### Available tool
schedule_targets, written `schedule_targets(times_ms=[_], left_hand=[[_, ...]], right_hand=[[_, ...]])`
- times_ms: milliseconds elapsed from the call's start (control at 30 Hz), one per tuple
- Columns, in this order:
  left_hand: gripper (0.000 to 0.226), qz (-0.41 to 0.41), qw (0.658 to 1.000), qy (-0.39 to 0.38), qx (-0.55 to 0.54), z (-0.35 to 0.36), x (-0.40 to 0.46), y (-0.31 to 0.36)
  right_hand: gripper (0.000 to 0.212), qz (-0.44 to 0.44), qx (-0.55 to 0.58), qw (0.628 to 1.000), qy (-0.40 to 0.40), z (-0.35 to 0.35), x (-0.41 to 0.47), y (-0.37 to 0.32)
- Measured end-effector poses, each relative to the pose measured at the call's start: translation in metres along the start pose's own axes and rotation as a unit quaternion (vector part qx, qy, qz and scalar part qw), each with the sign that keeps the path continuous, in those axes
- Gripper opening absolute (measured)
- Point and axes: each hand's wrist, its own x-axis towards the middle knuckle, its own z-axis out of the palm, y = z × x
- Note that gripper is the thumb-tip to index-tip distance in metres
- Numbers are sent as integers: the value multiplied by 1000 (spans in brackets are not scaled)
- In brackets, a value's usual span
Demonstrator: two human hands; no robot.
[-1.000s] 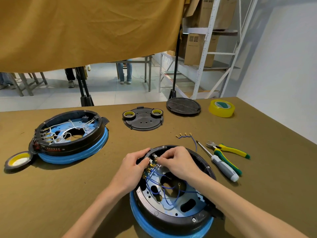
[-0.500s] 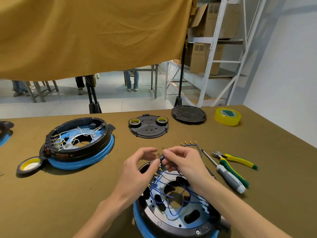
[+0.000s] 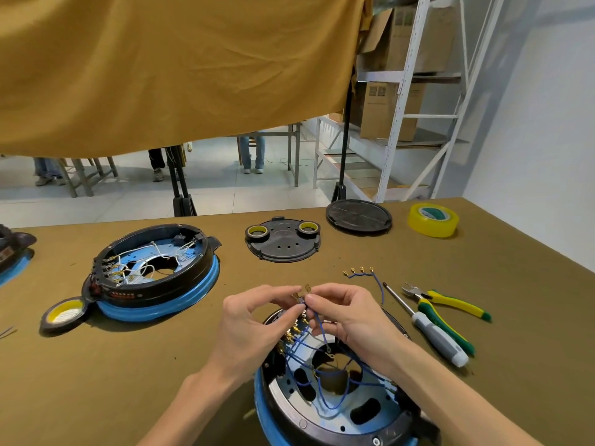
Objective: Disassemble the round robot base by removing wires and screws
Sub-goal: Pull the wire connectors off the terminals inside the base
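- Our left hand (image 3: 254, 320) and right hand (image 3: 347, 312) both pinch the blue wire (image 3: 317, 323) by its brass ends, just above the round base (image 3: 335, 400).
- The wire loops down into that base, nearest us on the table (image 3: 128, 365).
- A screwdriver (image 3: 431, 333) and pliers (image 3: 447, 309) lie right of the base.

Not much to be seen of the person here tbh, just two bare forearms and hands. The left hand (image 3: 254, 326) and right hand (image 3: 351, 317) are uncovered: no gloves, rings or watch can be made out. Nails are kept short, going by the left fingers (image 3: 283, 289). Back from the fingers, both wrists and forearms are bare right down to the bottom edge, so no sleeve or cuff is caught in view.
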Motion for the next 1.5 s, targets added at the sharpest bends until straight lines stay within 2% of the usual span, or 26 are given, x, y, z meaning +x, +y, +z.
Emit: schedule_targets(times_ms=[200,367,533,667,800,967,1167,1333,1500], left_hand=[[27,-39,999,-19,-27,-1,-1,0],[28,-55,997,14,-49,3,-3,-2],[27,-76,993,40,-80,5,-4,-6],[30,-83,993,14,-80,5,-6,-8],[46,-25,999,-37,-4,2,-2,-6],[33,25,999,-32,25,-1,-1,-3],[30,39,999,16,18,8,-8,-6],[29,-46,996,12,-70,11,-9,-6],[34,-84,990,-20,-114,14,-9,-7]], right_hand=[[19,19,-10,999,-47,-1,3,-6],[14,2,18,999,-49,-1,6,-2],[15,-34,-22,998,-40,0,6,3],[14,-40,-46,998,-35,-2,5,5],[15,-46,-60,996,-36,-4,5,7],[19,-45,-69,996,-39,-2,5,7],[19,-62,-63,995,-40,0,4,9],[19,-65,-56,996,-33,0,4,7],[17,-72,-55,996,-19,-1,2,7]])
